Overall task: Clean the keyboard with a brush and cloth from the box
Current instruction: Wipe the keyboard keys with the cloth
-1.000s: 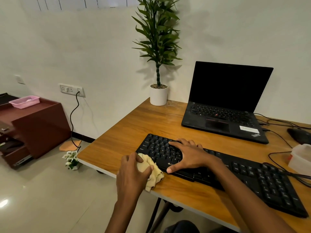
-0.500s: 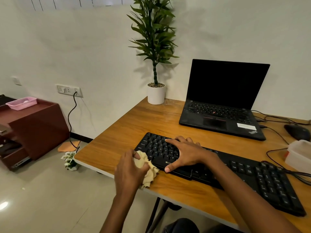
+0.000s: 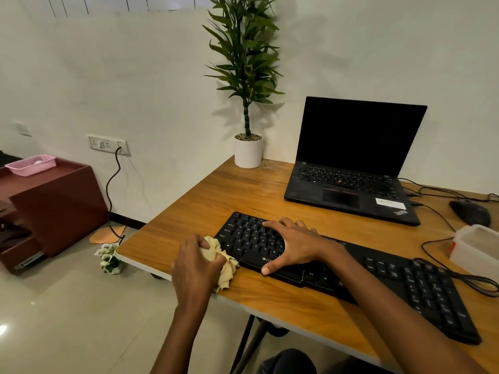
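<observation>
A black keyboard lies slanted across the wooden desk. My left hand grips a crumpled pale yellow cloth against the keyboard's left front corner, at the desk edge. My right hand lies flat over the keys on the keyboard's left half, its fingers spread and its thumb on the front edge. A translucent plastic box sits at the desk's right edge. No brush is in view.
An open black laptop stands behind the keyboard, with a potted plant to its left. A black mouse and cables lie at the right. A maroon cabinet with a pink tray stands on the floor at the left.
My left hand has rubbed the cloth slightly up along the keyboard's left corner. My right hand stays flat on the keys. The camera shifted a little.
</observation>
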A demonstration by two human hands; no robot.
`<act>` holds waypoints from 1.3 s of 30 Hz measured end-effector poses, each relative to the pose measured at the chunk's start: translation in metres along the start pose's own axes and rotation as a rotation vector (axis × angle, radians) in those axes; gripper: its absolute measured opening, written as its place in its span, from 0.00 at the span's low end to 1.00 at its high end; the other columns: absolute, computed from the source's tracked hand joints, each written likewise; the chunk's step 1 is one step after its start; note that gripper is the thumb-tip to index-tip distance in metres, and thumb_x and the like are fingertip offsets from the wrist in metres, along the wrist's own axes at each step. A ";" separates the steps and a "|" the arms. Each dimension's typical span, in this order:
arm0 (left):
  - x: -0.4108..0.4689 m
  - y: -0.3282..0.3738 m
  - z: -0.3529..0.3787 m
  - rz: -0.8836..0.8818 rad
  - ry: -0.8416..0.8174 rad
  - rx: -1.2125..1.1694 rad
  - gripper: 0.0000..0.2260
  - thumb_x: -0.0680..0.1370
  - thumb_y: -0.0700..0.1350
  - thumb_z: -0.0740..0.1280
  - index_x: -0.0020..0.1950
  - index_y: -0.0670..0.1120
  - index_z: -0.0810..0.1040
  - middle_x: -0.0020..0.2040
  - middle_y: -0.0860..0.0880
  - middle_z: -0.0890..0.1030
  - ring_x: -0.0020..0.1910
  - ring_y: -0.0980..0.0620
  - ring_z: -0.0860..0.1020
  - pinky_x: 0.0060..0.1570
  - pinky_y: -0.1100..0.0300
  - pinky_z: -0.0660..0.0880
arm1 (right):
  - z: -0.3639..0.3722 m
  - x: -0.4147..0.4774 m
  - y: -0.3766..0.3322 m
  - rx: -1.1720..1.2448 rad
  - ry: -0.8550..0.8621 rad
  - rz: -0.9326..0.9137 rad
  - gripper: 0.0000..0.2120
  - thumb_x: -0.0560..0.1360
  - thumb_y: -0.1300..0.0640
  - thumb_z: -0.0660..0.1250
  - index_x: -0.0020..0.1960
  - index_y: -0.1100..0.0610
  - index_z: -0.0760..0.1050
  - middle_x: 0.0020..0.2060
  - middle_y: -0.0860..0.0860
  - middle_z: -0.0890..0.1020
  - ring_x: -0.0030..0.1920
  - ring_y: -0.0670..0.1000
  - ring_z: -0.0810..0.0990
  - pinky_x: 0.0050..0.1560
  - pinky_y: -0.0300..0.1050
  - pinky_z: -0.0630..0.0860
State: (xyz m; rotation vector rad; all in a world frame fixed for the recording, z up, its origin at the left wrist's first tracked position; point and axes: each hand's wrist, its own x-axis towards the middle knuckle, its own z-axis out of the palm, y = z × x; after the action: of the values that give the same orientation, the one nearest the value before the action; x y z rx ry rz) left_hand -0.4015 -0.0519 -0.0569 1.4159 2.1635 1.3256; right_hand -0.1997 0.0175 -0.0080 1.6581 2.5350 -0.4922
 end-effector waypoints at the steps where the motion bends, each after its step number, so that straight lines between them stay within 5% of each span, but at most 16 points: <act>1: -0.003 0.002 0.002 0.032 -0.028 0.002 0.15 0.67 0.44 0.74 0.44 0.51 0.68 0.42 0.51 0.74 0.41 0.48 0.74 0.42 0.52 0.72 | 0.000 0.000 -0.001 0.000 -0.001 -0.001 0.52 0.59 0.30 0.70 0.73 0.39 0.46 0.74 0.48 0.53 0.71 0.57 0.54 0.67 0.62 0.57; 4: -0.016 0.008 0.009 0.123 -0.117 -0.019 0.15 0.68 0.43 0.73 0.42 0.52 0.66 0.40 0.55 0.72 0.40 0.49 0.75 0.40 0.53 0.72 | -0.002 0.001 -0.002 -0.004 -0.006 0.004 0.52 0.59 0.30 0.71 0.73 0.39 0.46 0.74 0.48 0.53 0.71 0.58 0.54 0.68 0.64 0.57; 9: 0.001 0.000 -0.001 0.045 0.055 -0.007 0.14 0.67 0.42 0.73 0.44 0.49 0.69 0.42 0.51 0.73 0.41 0.49 0.72 0.40 0.55 0.67 | -0.001 -0.001 -0.001 -0.002 -0.002 0.003 0.52 0.59 0.30 0.71 0.74 0.40 0.46 0.74 0.48 0.53 0.72 0.58 0.53 0.68 0.65 0.56; 14: -0.016 0.009 0.008 0.134 -0.096 -0.024 0.15 0.68 0.41 0.72 0.42 0.52 0.67 0.41 0.53 0.73 0.39 0.50 0.74 0.36 0.56 0.69 | -0.003 0.000 -0.002 -0.003 -0.008 0.003 0.52 0.59 0.31 0.71 0.74 0.40 0.46 0.73 0.48 0.54 0.71 0.58 0.54 0.67 0.65 0.57; 19: 0.000 0.000 0.002 0.029 0.024 -0.051 0.14 0.67 0.41 0.73 0.43 0.49 0.70 0.40 0.52 0.73 0.42 0.48 0.73 0.38 0.56 0.67 | -0.002 -0.001 -0.002 0.007 -0.009 -0.002 0.52 0.59 0.30 0.71 0.74 0.40 0.46 0.74 0.47 0.53 0.72 0.58 0.53 0.68 0.66 0.56; 24: -0.017 0.010 0.009 0.143 -0.055 -0.037 0.14 0.68 0.41 0.72 0.43 0.51 0.68 0.41 0.55 0.71 0.42 0.51 0.72 0.39 0.56 0.67 | -0.001 0.000 -0.001 -0.004 -0.007 -0.003 0.52 0.59 0.30 0.70 0.74 0.40 0.46 0.74 0.48 0.54 0.72 0.58 0.54 0.67 0.66 0.56; 29: 0.018 -0.005 -0.018 -0.082 0.060 -0.174 0.11 0.70 0.38 0.71 0.46 0.48 0.72 0.45 0.49 0.75 0.45 0.46 0.75 0.36 0.57 0.66 | -0.001 -0.001 -0.001 0.008 -0.007 -0.007 0.52 0.59 0.30 0.70 0.74 0.40 0.46 0.74 0.47 0.53 0.71 0.57 0.54 0.67 0.65 0.56; 33: 0.043 -0.002 -0.044 -0.054 -0.029 -0.397 0.06 0.74 0.35 0.67 0.50 0.42 0.75 0.50 0.48 0.77 0.46 0.50 0.75 0.35 0.64 0.68 | 0.001 -0.004 -0.002 0.004 -0.017 -0.021 0.52 0.60 0.31 0.70 0.74 0.40 0.45 0.74 0.47 0.52 0.72 0.58 0.52 0.68 0.66 0.55; 39: 0.072 -0.004 -0.030 0.126 -0.403 -0.208 0.10 0.78 0.35 0.62 0.54 0.49 0.77 0.55 0.49 0.76 0.47 0.50 0.78 0.37 0.65 0.73 | 0.001 -0.004 -0.002 0.001 -0.014 -0.028 0.51 0.60 0.31 0.70 0.74 0.40 0.45 0.74 0.46 0.52 0.72 0.57 0.53 0.68 0.65 0.55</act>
State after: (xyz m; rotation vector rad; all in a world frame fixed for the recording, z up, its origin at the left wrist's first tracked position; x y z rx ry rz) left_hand -0.4588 -0.0101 -0.0238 1.5925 1.6555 1.1446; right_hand -0.1997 0.0128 -0.0070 1.6160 2.5514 -0.5061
